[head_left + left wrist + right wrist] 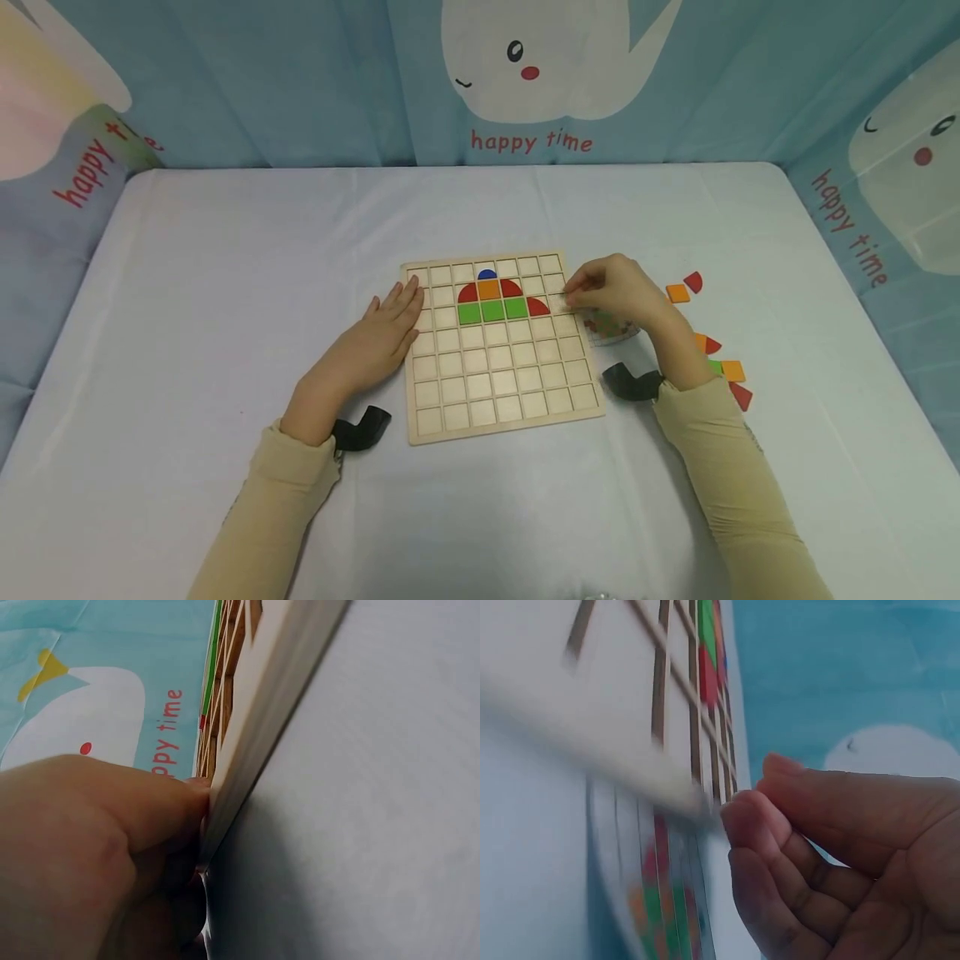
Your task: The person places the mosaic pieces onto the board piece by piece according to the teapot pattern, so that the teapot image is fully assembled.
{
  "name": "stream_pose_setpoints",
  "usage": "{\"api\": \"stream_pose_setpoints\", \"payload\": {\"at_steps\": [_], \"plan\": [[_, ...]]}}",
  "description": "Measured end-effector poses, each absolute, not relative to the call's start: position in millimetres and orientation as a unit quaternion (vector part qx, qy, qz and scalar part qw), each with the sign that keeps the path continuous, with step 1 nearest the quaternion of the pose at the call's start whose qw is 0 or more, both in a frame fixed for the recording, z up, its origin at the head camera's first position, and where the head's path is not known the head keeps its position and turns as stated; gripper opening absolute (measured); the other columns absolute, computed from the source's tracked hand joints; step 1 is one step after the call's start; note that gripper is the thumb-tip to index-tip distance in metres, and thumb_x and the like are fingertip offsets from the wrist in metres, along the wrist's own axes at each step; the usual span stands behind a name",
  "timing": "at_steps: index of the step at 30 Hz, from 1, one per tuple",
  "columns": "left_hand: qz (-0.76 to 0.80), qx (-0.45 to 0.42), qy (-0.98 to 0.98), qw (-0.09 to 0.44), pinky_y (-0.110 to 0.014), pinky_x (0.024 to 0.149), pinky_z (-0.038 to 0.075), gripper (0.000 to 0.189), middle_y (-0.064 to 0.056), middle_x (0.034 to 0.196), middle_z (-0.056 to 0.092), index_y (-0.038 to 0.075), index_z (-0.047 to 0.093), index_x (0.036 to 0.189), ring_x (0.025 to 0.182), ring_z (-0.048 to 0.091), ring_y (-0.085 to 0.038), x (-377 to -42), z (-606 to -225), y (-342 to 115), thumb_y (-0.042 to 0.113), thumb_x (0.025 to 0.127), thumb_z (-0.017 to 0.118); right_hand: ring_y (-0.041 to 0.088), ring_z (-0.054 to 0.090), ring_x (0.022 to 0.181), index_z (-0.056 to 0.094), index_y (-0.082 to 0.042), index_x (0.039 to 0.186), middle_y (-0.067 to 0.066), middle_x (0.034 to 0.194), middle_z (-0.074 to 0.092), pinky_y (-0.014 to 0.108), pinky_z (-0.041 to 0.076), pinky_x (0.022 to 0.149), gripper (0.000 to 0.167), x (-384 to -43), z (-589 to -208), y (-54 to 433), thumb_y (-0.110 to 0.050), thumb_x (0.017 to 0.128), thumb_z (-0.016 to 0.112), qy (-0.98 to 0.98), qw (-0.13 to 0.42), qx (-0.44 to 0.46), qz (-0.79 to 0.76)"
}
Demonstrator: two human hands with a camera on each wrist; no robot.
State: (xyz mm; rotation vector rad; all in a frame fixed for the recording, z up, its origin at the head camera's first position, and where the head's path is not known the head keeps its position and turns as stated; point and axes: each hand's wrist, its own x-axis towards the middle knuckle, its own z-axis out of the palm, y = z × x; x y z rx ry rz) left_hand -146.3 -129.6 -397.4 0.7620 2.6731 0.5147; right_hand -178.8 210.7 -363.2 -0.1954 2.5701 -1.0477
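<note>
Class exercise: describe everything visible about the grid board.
The grid board is pale, squarish and apparently wooden, with a plain border and thin ridges between cells. It lies flat on the white table, turned slightly. Towards its far side sit one blue piece, one orange square, three red pieces and three green squares; nearer cells are bare. The left hand rests over its left edge; the right hand is at its right edge, contact unclear.

Pale gridded board (pixel 477 386), green squares (pixel 492 310)
</note>
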Motion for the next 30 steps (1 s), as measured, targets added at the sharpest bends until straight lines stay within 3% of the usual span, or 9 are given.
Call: {"api": "stream_pose_setpoints", "payload": {"at_steps": [7,14,22,26,30], "plan": [[0.173,0.262,0.936,0.159,-0.051,0.113,0.005,0.055,-0.015,0.157,0.001,-0.003,0.012,0.149,0.143,-0.001,-0.029,-146.3,-397.3,-129.6,0.018,0.103,0.035,0.020,0.062,0.084,0.070,0.001,0.099,0.009,0.091,0.069,0.030,0.047,0.074,0.019,-168.1,-353.4,244.0,-0.014,0.086,0.070,0.910,0.151,-0.019,-0.385],[0.176,0.264,0.935,0.158,-0.051,0.113,0.005,0.055,-0.015,0.157,0.002,-0.003,0.013,0.149,0.143,0.000,-0.030,-146.2,-397.2,-128.9,0.017,0.103,0.035,0.025,0.054,0.069,0.068,0.000,0.104,0.012,0.091,0.066,0.033,0.048,0.061,0.026,-159.3,-348.4,270.1,-0.020,0.088,0.069,0.918,0.144,0.015,-0.369],[0.174,0.267,0.935,0.159,-0.051,0.113,0.005,0.055,-0.015,0.157,0.001,-0.003,0.012,0.149,0.143,0.000,-0.030,-147.4,-399.3,-127.9,0.018,0.103,0.035,0.021,0.062,0.080,0.067,0.001,0.105,0.010,0.090,0.069,0.034,0.046,0.080,0.026,-152.4,-350.5,290.3,-0.018,0.088,0.068,0.919,0.127,0.030,-0.372],[0.173,0.266,0.935,0.159,-0.051,0.113,0.005,0.055,-0.015,0.157,0.001,-0.003,0.013,0.149,0.143,-0.001,-0.030,-147.4,-399.3,-127.9,0.018,0.103,0.035,0.013,0.062,0.081,0.065,0.003,0.108,0.010,0.094,0.069,0.039,0.043,0.088,0.029,-150.7,-350.2,297.5,-0.018,0.088,0.068,0.917,0.124,0.036,-0.376],[0.173,0.265,0.935,0.158,-0.051,0.113,0.005,0.055,-0.015,0.157,0.001,-0.003,0.013,0.149,0.143,-0.001,-0.030,-147.6,-398.9,-128.0,0.018,0.103,0.035,0.010,0.062,0.080,0.065,0.003,0.108,0.010,0.094,0.069,0.039,0.043,0.087,0.032,-150.1,-350.3,303.9,-0.021,0.087,0.070,0.921,0.121,0.042,-0.368]]}}
